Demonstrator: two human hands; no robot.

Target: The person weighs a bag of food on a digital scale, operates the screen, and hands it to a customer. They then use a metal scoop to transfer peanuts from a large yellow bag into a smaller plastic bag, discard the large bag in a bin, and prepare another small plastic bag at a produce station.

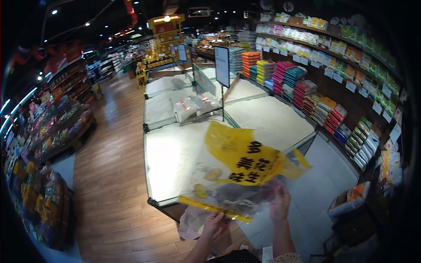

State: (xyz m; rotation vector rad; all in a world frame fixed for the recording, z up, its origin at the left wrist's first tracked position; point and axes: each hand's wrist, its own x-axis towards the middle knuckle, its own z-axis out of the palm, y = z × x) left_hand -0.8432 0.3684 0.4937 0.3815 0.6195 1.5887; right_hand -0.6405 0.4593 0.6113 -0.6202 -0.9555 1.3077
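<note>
A large clear plastic bag with yellow printed parts and dark writing (243,151) is spread out in front of me, blurred in places. My left hand (215,223) pinches its yellow-striped lower edge. At the bag's right side is my right hand (279,199), raised, with its fingers partly seen against or behind the film; its exact hold is blurred. Beyond the bag lies a wide bin of white rice-like grain (171,157). Below the bag, near my left hand, a pale pink thing (190,223) shows beside the bin's corner.
Glass dividers split the bins. Filled clear bags (195,105) lie on a rack beside a sign on a post (222,66). Stacked coloured sacks (294,82) and shelves of packets (302,36) line the right. A wooden aisle floor (111,164) runs left, past packed displays (46,207).
</note>
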